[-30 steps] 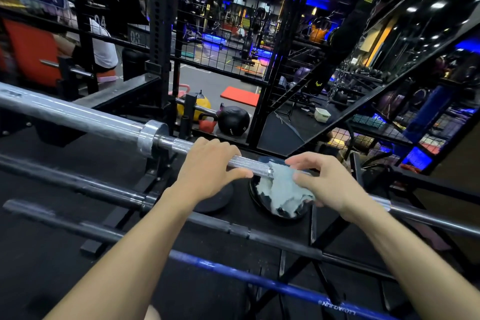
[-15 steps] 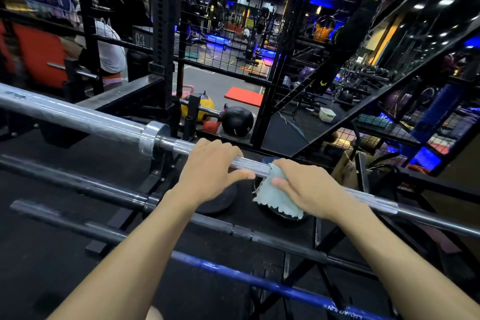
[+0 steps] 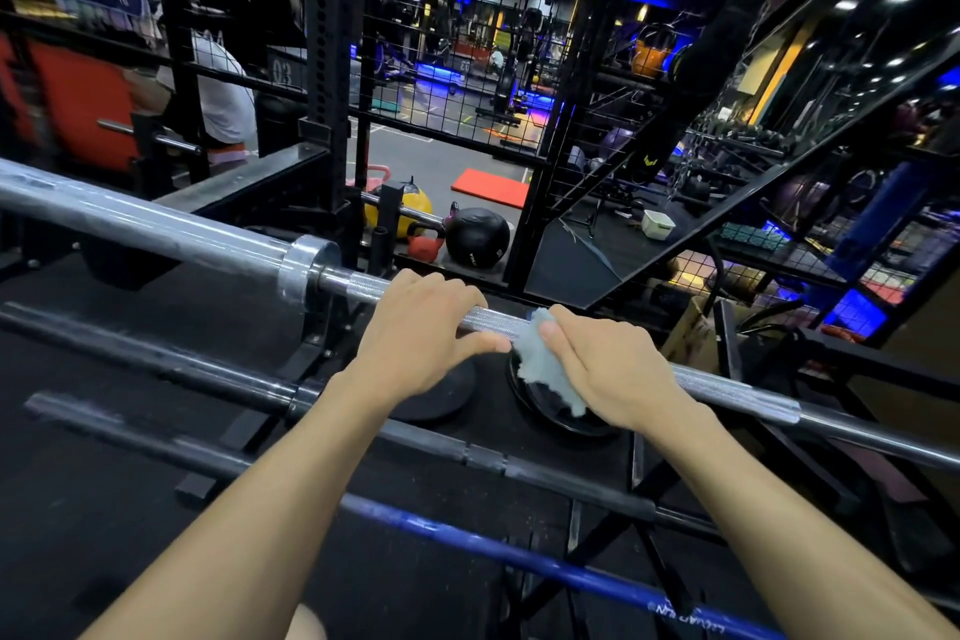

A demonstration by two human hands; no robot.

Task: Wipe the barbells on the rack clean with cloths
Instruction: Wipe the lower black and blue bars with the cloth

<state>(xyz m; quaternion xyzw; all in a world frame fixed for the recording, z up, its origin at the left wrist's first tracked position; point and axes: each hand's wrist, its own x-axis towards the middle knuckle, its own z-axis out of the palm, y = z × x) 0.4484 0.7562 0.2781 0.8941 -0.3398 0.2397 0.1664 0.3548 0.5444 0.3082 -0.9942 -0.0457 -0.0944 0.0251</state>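
Note:
A chrome barbell (image 3: 156, 229) runs from the upper left down to the right across the rack. My left hand (image 3: 421, 333) grips its knurled shaft just right of the collar (image 3: 306, 270). Right beside it, my right hand (image 3: 608, 369) holds a pale blue cloth (image 3: 540, 359) wrapped over the same shaft. Below lie two dark barbells (image 3: 156, 359) (image 3: 145, 442) and a blue one (image 3: 467, 541).
Black rack posts (image 3: 327, 68) and wire mesh stand behind the bar. Black weight plates (image 3: 556, 411) lie on the dark floor under my hands. A kettlebell (image 3: 426, 244) and medicine balls (image 3: 478, 237) sit beyond. A person in a white shirt (image 3: 223, 94) is at the far left.
My right hand has slid the cloth left along the chrome bar until it sits close against my left hand. The left hand kept its grip.

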